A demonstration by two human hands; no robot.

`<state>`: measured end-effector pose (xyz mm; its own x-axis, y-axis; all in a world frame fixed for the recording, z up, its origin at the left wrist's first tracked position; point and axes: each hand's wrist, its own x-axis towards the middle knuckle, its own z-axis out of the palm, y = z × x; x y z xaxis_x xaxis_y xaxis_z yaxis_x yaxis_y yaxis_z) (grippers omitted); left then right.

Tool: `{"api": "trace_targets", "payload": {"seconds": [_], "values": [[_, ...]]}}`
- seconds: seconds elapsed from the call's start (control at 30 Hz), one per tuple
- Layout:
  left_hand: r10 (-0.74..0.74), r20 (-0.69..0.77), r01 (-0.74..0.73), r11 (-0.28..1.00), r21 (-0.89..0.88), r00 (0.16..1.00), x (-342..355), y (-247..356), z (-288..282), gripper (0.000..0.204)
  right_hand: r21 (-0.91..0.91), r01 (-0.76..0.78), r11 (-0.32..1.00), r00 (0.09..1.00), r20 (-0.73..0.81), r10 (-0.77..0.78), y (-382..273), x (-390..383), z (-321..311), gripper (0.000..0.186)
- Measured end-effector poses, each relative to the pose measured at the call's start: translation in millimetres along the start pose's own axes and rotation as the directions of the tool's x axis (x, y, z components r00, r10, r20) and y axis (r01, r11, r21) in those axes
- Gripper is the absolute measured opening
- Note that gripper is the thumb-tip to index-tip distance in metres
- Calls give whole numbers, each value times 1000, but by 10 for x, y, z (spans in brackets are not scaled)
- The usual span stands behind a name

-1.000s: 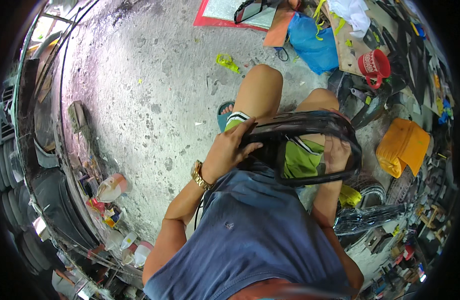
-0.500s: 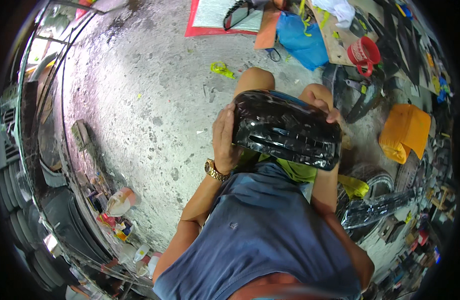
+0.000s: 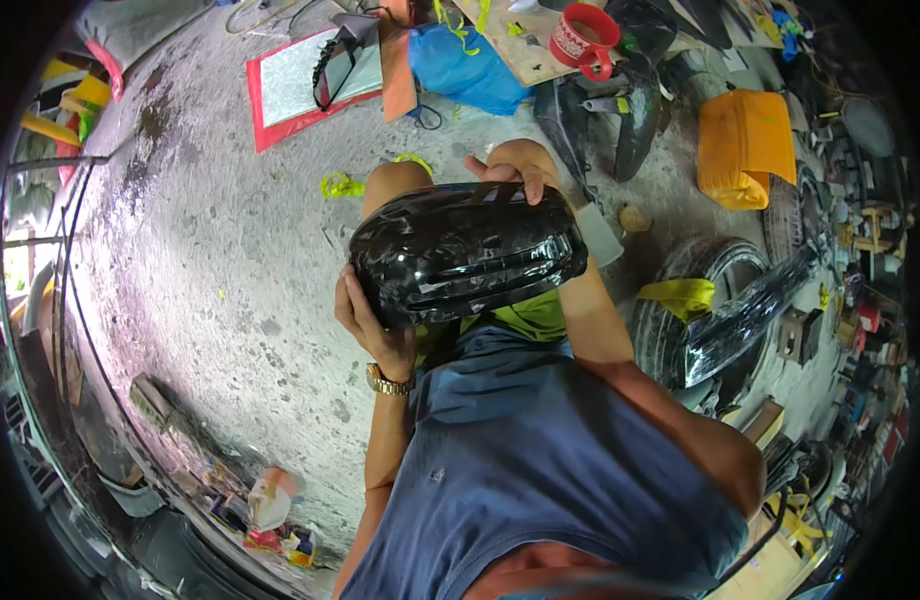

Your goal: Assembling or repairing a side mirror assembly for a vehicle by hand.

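Note:
A glossy black car side mirror cover (image 3: pixel 470 245), a rounded oblong shell with long slots along its near side, is held above my lap. My left hand (image 3: pixel 375 325), with a gold watch (image 3: pixel 388 380) on the wrist, grips its left end, fingers along the near left edge. My right hand (image 3: pixel 517 178) is at its far right edge. One of its fingers presses on the top surface, while other fingertips point left beyond the edge. Part of the right palm is hidden behind the shell.
A red mug (image 3: pixel 584 40) stands on a board at the far side, beside a blue plastic bag (image 3: pixel 465 70). To the right are an orange-yellow container (image 3: pixel 745 150), a tyre (image 3: pixel 670 320) and a plastic-wrapped part (image 3: pixel 745 315). Yellow tape scraps (image 3: pixel 342 186) lie on the concrete floor.
The view has swung right, so the surroundings shift left. The mirror cover has turned slightly in my hands. My right hand has moved from its right end onto the far edge.

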<state>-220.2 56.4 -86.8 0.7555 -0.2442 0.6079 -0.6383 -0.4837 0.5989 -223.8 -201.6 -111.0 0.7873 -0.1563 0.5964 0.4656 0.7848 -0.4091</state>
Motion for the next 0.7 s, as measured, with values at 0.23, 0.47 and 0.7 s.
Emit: {"api": "trace_targets", "payload": {"seconds": [0.23, 0.47, 0.7], "values": [[-142, 76, 144, 989, -22, 987, -74, -72, -27, 88, -45, -127, 991, 988, -96, 122, -115, 104, 351, 26], [-200, 70, 206, 975, -85, 977, -152, -198, 79, 91, -50, -297, 954, 950, -121, 289, -210, 275, 560, 33], [-233, 88, 238, 969, -63, 969, -163, -224, 79, 97, -15, -373, 928, 918, -147, 367, -165, 239, 498, 31]]}}
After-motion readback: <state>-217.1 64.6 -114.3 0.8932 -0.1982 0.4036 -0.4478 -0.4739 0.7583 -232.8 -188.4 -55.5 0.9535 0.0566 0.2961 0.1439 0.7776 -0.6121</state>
